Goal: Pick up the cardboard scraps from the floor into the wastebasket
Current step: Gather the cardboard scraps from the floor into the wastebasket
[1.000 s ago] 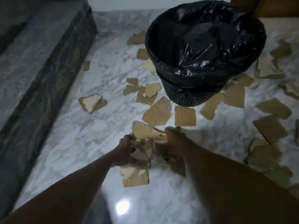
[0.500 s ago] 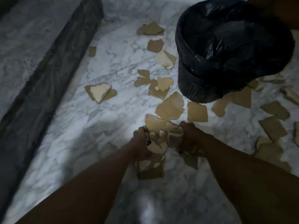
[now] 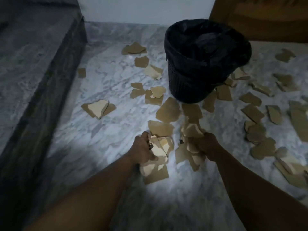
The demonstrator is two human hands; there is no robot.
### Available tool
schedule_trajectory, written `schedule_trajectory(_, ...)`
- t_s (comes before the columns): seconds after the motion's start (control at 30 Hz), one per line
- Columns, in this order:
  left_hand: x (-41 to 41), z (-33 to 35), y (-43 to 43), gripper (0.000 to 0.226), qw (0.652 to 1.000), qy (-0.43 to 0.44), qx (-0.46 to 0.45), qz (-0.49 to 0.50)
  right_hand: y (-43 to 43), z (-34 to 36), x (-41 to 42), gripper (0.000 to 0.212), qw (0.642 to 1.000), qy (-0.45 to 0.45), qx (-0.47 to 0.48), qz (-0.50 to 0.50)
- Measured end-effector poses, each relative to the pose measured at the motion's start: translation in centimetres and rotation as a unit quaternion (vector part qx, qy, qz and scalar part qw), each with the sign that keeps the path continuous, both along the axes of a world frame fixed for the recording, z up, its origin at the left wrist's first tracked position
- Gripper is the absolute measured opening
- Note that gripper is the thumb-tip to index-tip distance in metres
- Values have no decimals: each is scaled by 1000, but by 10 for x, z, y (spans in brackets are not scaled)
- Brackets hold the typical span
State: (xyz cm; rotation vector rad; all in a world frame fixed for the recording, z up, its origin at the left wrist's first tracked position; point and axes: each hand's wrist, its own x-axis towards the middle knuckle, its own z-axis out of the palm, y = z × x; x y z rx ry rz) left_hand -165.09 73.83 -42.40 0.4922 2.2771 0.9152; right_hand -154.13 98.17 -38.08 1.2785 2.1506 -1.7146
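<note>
My left hand [image 3: 143, 150] grips a bundle of tan cardboard scraps [image 3: 160, 150] above the marble floor. My right hand [image 3: 204, 144] grips a second bunch of scraps [image 3: 191, 130], a short gap away from the first. The black wastebasket [image 3: 198, 80], lined with a black bag, stands upright ahead and slightly right of both hands. Several more scraps lie flat on the floor, among them one large piece [image 3: 168, 111] just in front of my hands.
A dark stone ledge [image 3: 41, 90] runs along the left. A white wall and a brown wooden panel [image 3: 260, 19] close off the back. Loose scraps [image 3: 253, 112] cover the floor to the right of the basket, and a pale pair [image 3: 98, 108] lies near the ledge.
My hands have drawn apart, splitting the held scraps into two bunches. The view has pulled back and tilted up, so the wastebasket now appears farther away.
</note>
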Motion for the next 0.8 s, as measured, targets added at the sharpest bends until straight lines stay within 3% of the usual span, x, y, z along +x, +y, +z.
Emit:
schedule_trajectory(0.13,-5,4,-43,97,1000,4,-23,9,-34,4,-43,59,991,-20,30,132)
schedule_trajectory(0.2,-5,8,-65,94,998,-23,-19,64,-59,2,-64,63,975,-33,50,215)
schedule_trajectory(0.23,-6,7,-77,88,995,-29,-15,92,-68,-4,-74,72,963,-53,70,255)
schedule_trajectory(0.3,-11,4,-98,81,989,-14,-2,144,-80,-21,-94,94,909,-107,219,338)
schedule_trajectory(0.37,-20,6,-112,77,982,-8,12,191,-85,-35,-107,106,871,-118,299,372)
schedule_trajectory(0.47,-47,17,-121,69,972,1,15,235,-98,-22,-109,96,845,-135,336,395)
schedule_trajectory(0.57,-80,25,-121,71,975,48,2,218,-107,-19,-103,85,820,-109,403,392)
schedule_trajectory(0.67,-118,29,-112,77,985,91,-30,144,-109,-31,-98,91,846,-49,378,373)
schedule_trajectory(0.8,-166,32,-100,131,995,65,-56,59,-106,-43,-95,91,880,-35,349,321)
